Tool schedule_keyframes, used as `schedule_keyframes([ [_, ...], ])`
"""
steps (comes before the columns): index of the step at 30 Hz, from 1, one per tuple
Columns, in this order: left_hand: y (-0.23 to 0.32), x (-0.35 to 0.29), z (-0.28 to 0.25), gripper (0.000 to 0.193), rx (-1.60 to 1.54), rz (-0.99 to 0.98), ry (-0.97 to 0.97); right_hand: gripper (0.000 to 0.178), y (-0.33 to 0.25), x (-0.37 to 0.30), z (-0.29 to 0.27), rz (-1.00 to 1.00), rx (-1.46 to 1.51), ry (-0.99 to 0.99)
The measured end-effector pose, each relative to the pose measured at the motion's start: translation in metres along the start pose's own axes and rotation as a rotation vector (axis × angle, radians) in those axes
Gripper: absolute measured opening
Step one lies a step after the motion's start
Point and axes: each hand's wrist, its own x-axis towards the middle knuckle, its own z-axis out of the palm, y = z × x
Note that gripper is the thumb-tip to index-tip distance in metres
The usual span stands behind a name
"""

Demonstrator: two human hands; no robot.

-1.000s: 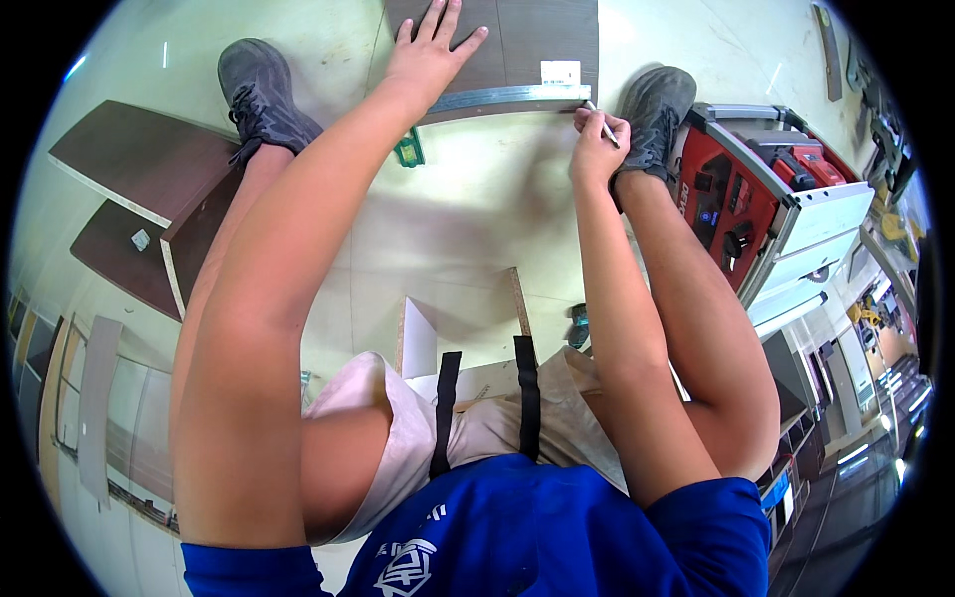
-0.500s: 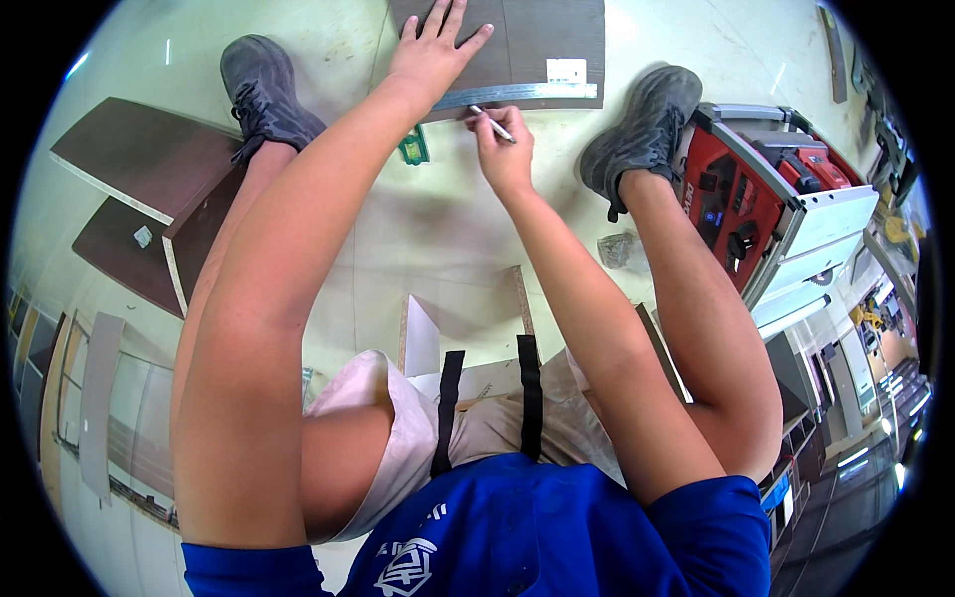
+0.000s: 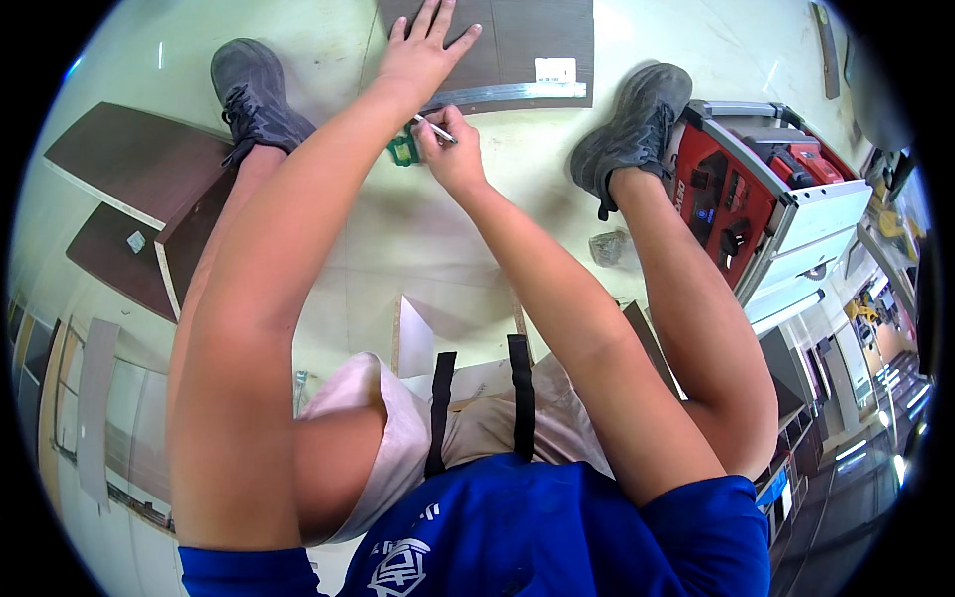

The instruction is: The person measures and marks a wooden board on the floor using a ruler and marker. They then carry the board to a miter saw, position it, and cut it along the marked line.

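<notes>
Flat Hand on the Brown Board [image 3: 527,40], Pen [image 3: 439,130] by Its Near Edge

The brown board lies flat on the pale floor [image 3: 468,239]. Its near edge and right edge show well, but its far end runs out of view. The left hand [image 3: 418,60] lies on top of the board, palm down, with its fingers spread wide. The right hand [image 3: 455,151] is just outside the board's near edge, pinching the pen. The pen's tip is close to the left wrist. I cannot tell if it touches the board.

A metal ruler [image 3: 512,95] lies on the board along the near edge, with a thin brown strip showing beside it. Its right end stops just short of the board's right edge. A white label [image 3: 555,70] sits just past the ruler. A green tool [image 3: 403,151] is just off the board's near edge, partly hidden by the left arm.

The right shoe [image 3: 637,129] is near the board's right edge, so that gap is small. The left shoe [image 3: 261,95] leaves a bigger gap on the board's left. A wide stretch of floor runs from the board's near edge toward the person, giving the right arm room. A red machine [image 3: 731,189] stands right of the board, past the right shoe.
</notes>
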Motion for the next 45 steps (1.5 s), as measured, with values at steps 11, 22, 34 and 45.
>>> schedule_keyframes([
  [11, 0.003, -0.003, -0.013, 0.066, 0.033, -0.012, -0.053, 0.014, 0.006, 0.016, -0.09, 0.036, -0.029, 0.271],
  [22, -0.001, -0.005, -0.008, 0.063, -0.007, 0.004, -0.003, 0.012, 0.004, 0.052, -0.176, -0.002, 0.255, 0.688],
  [34, -0.001, -0.003, 0.008, 0.109, 0.063, -0.006, 0.079, 0.032, -0.019, 0.057, -0.171, -0.056, 0.007, 0.7],
  [45, -0.002, -0.004, -0.008, 0.12, 0.11, -0.016, -0.011, 0.083, -0.018, 0.054, -0.157, -0.113, -0.602, 0.389],
])
